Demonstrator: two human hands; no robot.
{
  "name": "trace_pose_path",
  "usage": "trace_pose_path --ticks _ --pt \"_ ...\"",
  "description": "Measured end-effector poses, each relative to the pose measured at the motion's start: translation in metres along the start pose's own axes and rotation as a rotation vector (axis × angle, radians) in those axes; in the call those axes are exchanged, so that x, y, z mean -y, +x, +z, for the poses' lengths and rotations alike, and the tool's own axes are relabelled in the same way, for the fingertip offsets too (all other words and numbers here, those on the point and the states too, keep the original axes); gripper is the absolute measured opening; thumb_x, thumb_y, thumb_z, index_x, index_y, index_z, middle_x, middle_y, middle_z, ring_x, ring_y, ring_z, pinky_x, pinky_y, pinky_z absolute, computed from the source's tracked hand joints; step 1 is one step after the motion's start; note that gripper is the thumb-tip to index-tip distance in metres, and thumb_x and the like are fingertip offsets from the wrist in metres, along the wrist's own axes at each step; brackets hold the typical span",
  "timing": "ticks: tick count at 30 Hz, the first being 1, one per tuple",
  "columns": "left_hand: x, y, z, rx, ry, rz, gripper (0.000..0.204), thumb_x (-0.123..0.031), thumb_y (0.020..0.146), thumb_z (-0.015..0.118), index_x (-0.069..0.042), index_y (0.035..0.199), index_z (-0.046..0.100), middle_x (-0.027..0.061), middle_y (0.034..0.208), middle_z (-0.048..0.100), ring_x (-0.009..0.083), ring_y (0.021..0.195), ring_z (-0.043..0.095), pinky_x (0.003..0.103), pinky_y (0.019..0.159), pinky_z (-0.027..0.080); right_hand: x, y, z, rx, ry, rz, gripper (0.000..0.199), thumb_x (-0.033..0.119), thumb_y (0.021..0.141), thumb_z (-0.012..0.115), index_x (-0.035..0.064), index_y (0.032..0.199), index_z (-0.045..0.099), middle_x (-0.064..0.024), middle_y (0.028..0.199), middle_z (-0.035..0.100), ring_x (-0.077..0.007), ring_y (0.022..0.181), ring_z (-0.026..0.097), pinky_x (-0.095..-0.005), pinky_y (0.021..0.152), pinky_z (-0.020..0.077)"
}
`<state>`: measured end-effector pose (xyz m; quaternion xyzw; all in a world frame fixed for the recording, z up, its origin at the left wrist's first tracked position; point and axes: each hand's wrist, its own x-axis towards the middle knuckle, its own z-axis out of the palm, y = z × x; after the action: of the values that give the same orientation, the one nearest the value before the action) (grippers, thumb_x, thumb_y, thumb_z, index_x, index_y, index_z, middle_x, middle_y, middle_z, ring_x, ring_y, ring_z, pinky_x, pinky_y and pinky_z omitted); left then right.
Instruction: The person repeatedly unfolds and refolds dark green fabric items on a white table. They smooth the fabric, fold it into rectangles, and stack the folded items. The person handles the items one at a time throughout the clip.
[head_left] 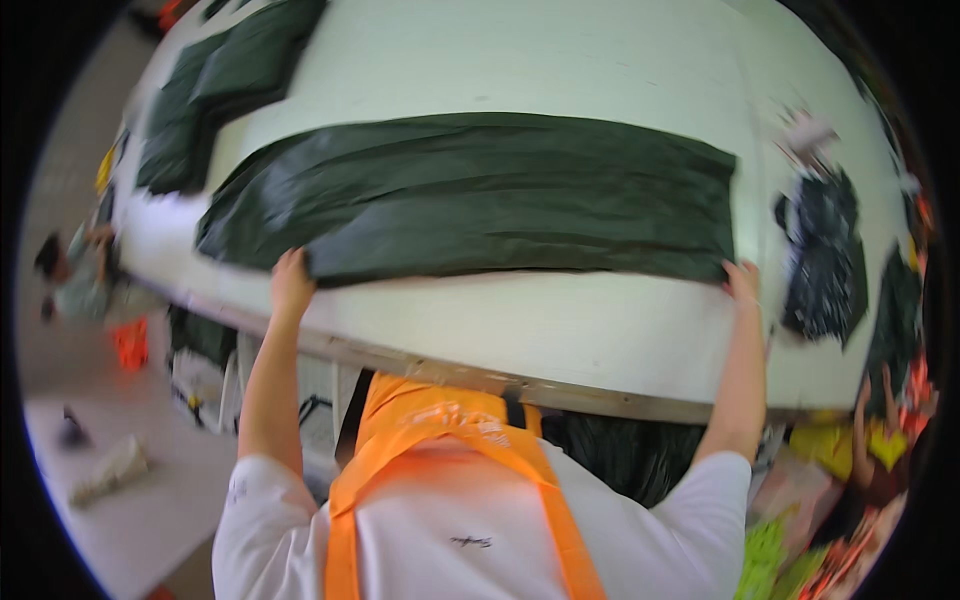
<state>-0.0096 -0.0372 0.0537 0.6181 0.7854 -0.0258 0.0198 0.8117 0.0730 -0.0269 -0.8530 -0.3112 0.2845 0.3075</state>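
A long, dark green, slightly shiny folded cloth (480, 200) lies stretched across the white table, with creases running along its length. My left hand (292, 282) holds its near edge toward the left end, fingers closed at the border. At the near right corner, my right hand (741, 280) pinches the cloth between thumb and fingers. Both arms reach forward and wide apart. Whether the material is a finished garment cannot be told from here.
Folded dark green bundles (240, 70) sit at the far left of the white table (600, 330). On the right are a black plastic bag (822, 260) and a pale roll-like item (806, 132). People work beyond the left and right sides; bright bundles (830, 445) lie lower right.
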Motion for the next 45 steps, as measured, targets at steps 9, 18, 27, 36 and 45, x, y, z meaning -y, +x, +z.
trace_pose_path --ticks 9,18,27,36,45 --pt "0.016 -0.032 -0.054 -0.567 -0.130 0.173 0.047 -0.003 0.063 0.059 -0.008 0.110 0.057 0.0104 0.114 0.057 0.0312 0.108 0.052 0.040 0.093 0.040 -0.076 -0.076 -0.090 0.133 0.183 0.078 0.011 0.013 0.078 0.061 0.0079 0.087 0.058 0.0019 0.067 0.051 -0.0065 0.048 0.041 -0.0217 0.038 0.0293" --pt "0.164 0.030 -0.048 -0.549 -0.300 0.065 0.058 -0.029 0.078 0.068 -0.006 0.128 0.048 0.0154 0.131 0.049 0.0332 0.120 0.046 0.044 0.097 0.037 0.050 -0.173 0.016 -0.276 -0.845 -0.625 0.050 0.022 0.079 0.068 -0.0009 0.121 0.053 -0.0219 0.119 0.056 -0.0371 0.113 0.051 -0.0425 0.097 0.0398" --pt "0.253 0.223 -0.015 0.327 -0.715 -0.362 0.105 -0.059 0.057 0.078 0.010 0.129 0.044 0.0273 0.127 0.051 0.0348 0.119 0.050 0.038 0.099 0.039 0.301 -0.313 0.376 0.665 -0.508 -0.726 0.028 0.034 0.090 0.053 0.0089 0.093 0.065 -0.0114 0.097 0.064 -0.0328 0.092 0.059 -0.0395 0.081 0.0455" --pt "0.273 0.227 -0.029 0.511 -1.148 -0.205 0.061 -0.037 0.072 0.077 0.008 0.108 0.059 0.0159 0.097 0.065 0.0221 0.087 0.063 0.031 0.078 0.050 0.356 -0.369 0.451 1.072 -0.433 -0.806 0.036 0.032 0.093 0.049 -0.0003 0.100 0.065 -0.0083 0.091 0.063 -0.0204 0.095 0.058 -0.0324 0.086 0.0438" --pt "0.336 0.196 -0.017 1.176 -2.019 0.060 0.097 -0.062 0.072 0.067 0.007 0.133 0.037 0.0160 0.131 0.049 0.0232 0.115 0.053 0.038 0.101 0.041 0.371 -0.369 0.447 0.845 -0.303 -0.637 0.020 0.027 0.080 0.068 0.0073 0.080 0.071 -0.0020 0.070 0.065 -0.0145 0.069 0.055 -0.0325 0.067 0.0452"
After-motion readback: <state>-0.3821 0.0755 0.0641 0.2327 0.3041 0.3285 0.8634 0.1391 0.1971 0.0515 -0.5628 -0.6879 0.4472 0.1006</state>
